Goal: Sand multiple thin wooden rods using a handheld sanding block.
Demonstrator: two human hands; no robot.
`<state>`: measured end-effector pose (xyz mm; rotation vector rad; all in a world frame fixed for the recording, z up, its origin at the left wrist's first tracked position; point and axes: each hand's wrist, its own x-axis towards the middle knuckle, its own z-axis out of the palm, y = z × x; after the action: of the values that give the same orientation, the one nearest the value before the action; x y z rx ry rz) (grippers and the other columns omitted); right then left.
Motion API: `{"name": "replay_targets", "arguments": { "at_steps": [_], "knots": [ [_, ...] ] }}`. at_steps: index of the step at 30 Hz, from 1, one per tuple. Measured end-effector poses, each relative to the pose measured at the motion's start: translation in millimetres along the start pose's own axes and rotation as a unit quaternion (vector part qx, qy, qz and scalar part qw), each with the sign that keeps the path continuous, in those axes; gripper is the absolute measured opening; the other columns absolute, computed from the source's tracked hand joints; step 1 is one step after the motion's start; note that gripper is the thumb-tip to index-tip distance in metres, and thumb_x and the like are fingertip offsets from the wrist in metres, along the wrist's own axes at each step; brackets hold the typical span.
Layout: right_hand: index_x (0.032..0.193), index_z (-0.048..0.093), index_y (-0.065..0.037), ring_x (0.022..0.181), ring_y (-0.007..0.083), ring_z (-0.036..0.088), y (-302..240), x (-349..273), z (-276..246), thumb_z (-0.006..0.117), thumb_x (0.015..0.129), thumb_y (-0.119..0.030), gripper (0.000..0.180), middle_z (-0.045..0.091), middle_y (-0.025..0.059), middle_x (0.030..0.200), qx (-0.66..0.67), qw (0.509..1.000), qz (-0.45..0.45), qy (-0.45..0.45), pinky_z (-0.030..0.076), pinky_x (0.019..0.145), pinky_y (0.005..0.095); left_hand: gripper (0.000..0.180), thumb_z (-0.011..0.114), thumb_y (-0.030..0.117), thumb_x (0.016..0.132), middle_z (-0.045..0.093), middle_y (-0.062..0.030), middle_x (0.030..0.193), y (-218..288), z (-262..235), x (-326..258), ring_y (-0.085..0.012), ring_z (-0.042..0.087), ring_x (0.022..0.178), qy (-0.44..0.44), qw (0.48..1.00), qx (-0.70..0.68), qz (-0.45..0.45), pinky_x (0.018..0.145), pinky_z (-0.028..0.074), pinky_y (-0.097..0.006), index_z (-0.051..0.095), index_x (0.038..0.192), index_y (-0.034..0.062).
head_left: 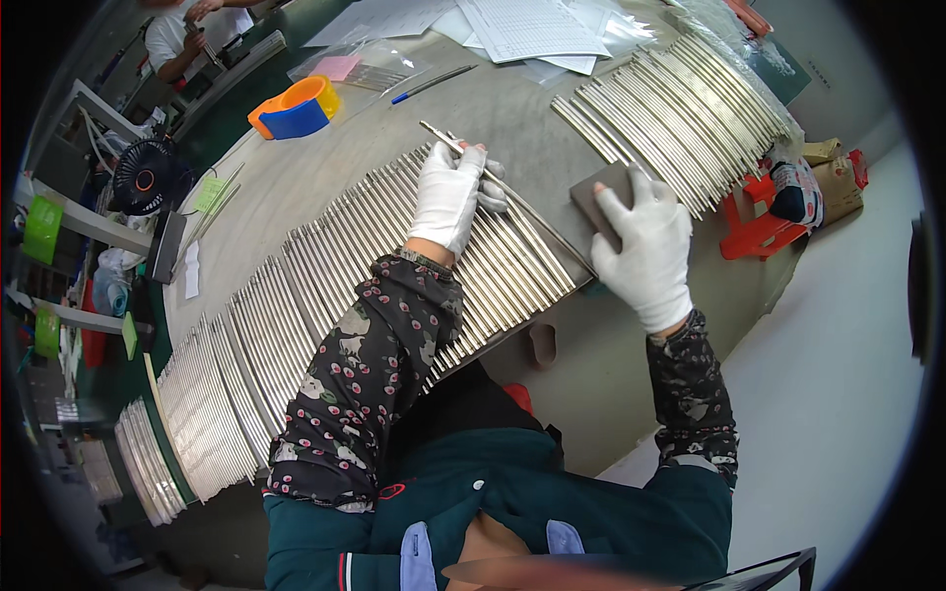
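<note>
My left hand (451,197), in a white glove with bare fingertips, is closed around a thin metal rod (542,229). The rod slants from beyond my fingers down toward the right, above a long row of similar silver rods (340,231) laid side by side on the table. My right hand (645,241), gloved likewise, grips a grey-brown rectangular block (591,205), thumb and fingers over its top and side. The block is beside the near end of a second group of rods (680,113) at the right. Whether block and held rod touch, I cannot tell.
Orange and blue tape rings (296,108), a blue pen (434,85) and papers (532,30) lie toward the table's far side. A black fan (148,177) stands left. A red stool (754,222) is at the right. Another person (197,39) works at the far left.
</note>
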<state>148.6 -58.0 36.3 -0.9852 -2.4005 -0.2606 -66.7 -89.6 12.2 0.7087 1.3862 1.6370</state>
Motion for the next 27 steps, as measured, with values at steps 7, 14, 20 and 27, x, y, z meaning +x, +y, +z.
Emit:
{"name": "replay_targets", "arguments": {
  "at_steps": [7, 14, 20, 27],
  "knots": [
    [0.105, 0.067, -0.009, 0.096, 0.0350, 0.055, -8, 5, 1, 0.067, 0.062, -0.017, 0.044, 0.055, 0.0233, 0.118, 0.092, 0.995, -0.041, 0.002, 0.047, 0.075, 0.0418, 0.019, 0.050, 0.020, 0.098, 0.061, -0.0111, 0.080, 0, 0, -3, -0.0137, 0.058, 0.053, -0.001, 1.000, 0.004, -0.002, 0.047, 0.051, -0.025, 0.046, 0.103, 0.0020],
    [0.107, 0.067, -0.011, 0.095, 0.0356, 0.056, -13, 9, 3, 0.066, 0.063, -0.017, 0.045, 0.055, 0.0243, 0.117, 0.037, 0.999, -0.015, 0.005, 0.047, 0.075, 0.0424, 0.020, 0.051, 0.020, 0.098, 0.061, -0.0111, 0.080, 0, 0, -4, -0.0126, 0.057, 0.052, 0.003, 1.000, -0.001, 0.006, 0.045, 0.048, -0.024, 0.046, 0.103, 0.0021],
    [0.107, 0.066, -0.010, 0.098, 0.0358, 0.055, -28, 7, 4, 0.066, 0.063, -0.017, 0.044, 0.054, 0.0244, 0.120, 0.146, 0.984, -0.097, 0.018, 0.047, 0.075, 0.0426, 0.018, 0.050, 0.021, 0.098, 0.062, -0.0093, 0.078, 1, 0, -4, -0.0080, 0.050, 0.048, 0.009, 1.000, 0.012, -0.003, 0.040, 0.039, -0.020, 0.047, 0.101, 0.0037],
    [0.106, 0.067, -0.009, 0.097, 0.0348, 0.055, -36, 13, 7, 0.066, 0.064, -0.015, 0.043, 0.054, 0.0234, 0.119, 0.150, 0.983, -0.099, 0.018, 0.047, 0.076, 0.0430, 0.017, 0.050, 0.021, 0.098, 0.063, -0.0084, 0.077, 1, 3, -5, -0.0044, 0.039, 0.044, 0.009, 1.000, 0.016, -0.003, 0.036, 0.030, -0.019, 0.047, 0.102, 0.0050]
  ]
}}
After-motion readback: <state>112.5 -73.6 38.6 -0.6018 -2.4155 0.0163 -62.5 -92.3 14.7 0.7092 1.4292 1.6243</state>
